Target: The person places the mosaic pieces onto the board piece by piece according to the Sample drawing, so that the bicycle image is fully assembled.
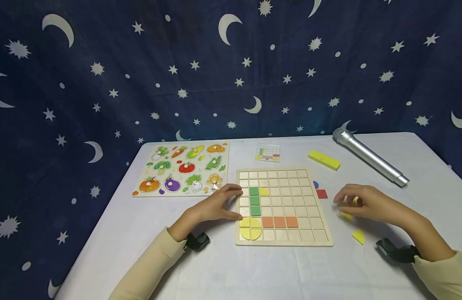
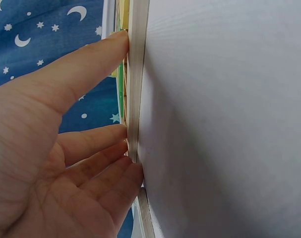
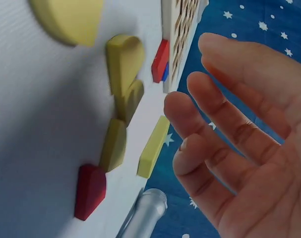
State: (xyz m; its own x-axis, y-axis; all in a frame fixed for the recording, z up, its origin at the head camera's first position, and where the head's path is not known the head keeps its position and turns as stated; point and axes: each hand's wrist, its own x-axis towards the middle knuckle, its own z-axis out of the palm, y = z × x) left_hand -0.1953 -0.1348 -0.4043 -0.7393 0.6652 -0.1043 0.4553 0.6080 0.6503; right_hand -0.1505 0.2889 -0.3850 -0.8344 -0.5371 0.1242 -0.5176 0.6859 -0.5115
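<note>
- Head view: the white table (image 1: 272,271) runs out of frame on your near side.
- Your pale wooden grid board (image 1: 279,202) lies flat near the table's middle; the left wrist view catches it edge-on, leaving its face barely visible.
- One vegetable board (image 1: 202,174) shows eleven knobbed pictures; your left hand covers its near right corner.
- Your left hand (image 1: 215,205) is spread wide, fingers and thumb touching the grid board's left edge.
- Your right hand (image 1: 367,202) is above the loose pieces, fingers slightly bent and gripping nothing.
- One silver microphone (image 1: 370,156), cut off in the right wrist view.
- One pattern card (image 1: 267,153), its detail too small to read surely.
- One yellow block (image 1: 324,160).
- On the grid: three green squares (image 1: 254,200), three orange squares (image 1: 279,222), five yellow quarter-circles (image 1: 256,233), four forming a disc.
- Off it: four yellow pieces (image 1: 358,236), two red pieces (image 3: 90,192), one blue piece (image 1: 315,184) partly hidden by the board.
</note>
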